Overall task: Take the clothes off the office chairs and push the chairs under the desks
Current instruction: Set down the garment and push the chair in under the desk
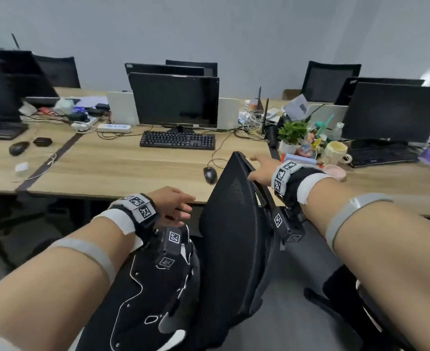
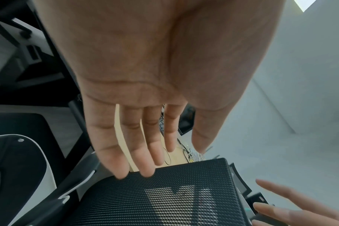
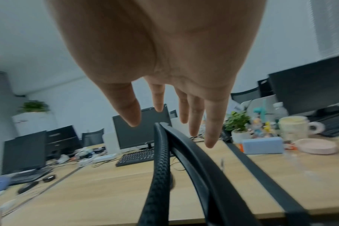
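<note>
Both hands reach over the chair back – fingers straight, spread, holding nothing

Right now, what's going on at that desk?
A person is reaching for the black mesh-backed office chair in front of the light wooden desk. The right hand is open at the top edge of the backrest, the left hand open beside its other edge; neither has closed a grip yet. No clothing is visible on this chair, and it is not yet pushed under. A second black chair with white trim sits beside it.
</note>
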Demonstrator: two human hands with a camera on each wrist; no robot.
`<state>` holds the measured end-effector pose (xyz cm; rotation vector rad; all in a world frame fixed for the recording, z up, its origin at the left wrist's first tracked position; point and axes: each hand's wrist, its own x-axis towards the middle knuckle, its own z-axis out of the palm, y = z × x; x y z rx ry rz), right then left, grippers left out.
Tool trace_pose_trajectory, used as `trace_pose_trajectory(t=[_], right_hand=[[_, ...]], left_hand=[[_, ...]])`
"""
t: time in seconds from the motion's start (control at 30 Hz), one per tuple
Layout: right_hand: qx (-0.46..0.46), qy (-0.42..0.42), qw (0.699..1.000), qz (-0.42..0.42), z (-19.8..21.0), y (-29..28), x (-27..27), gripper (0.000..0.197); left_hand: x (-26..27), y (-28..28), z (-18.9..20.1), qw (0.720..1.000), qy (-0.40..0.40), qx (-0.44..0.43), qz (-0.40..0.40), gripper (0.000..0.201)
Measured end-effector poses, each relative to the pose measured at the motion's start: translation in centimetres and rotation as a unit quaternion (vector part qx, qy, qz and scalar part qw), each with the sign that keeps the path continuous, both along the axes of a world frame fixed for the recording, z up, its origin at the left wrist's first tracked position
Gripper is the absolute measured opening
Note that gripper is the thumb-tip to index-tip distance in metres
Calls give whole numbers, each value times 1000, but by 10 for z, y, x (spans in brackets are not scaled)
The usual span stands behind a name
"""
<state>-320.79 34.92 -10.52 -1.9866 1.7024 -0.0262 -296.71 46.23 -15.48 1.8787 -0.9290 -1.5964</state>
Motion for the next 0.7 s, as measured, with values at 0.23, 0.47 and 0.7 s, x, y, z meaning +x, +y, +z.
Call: trace_pose_trajectory(t=[0.23, 0.47, 0.7], right_hand=[[36, -98, 989, 100, -33, -61, 10, 69], [44, -132, 981, 136, -52, -66, -18, 88], [112, -120, 981, 100, -37, -27, -44, 102]], left_hand=[[-40, 33, -12, 985, -26, 12, 172, 14], [-119, 129, 3, 941, -21, 93, 324, 39], [-192, 187, -24, 838, -65, 110, 531, 30]])
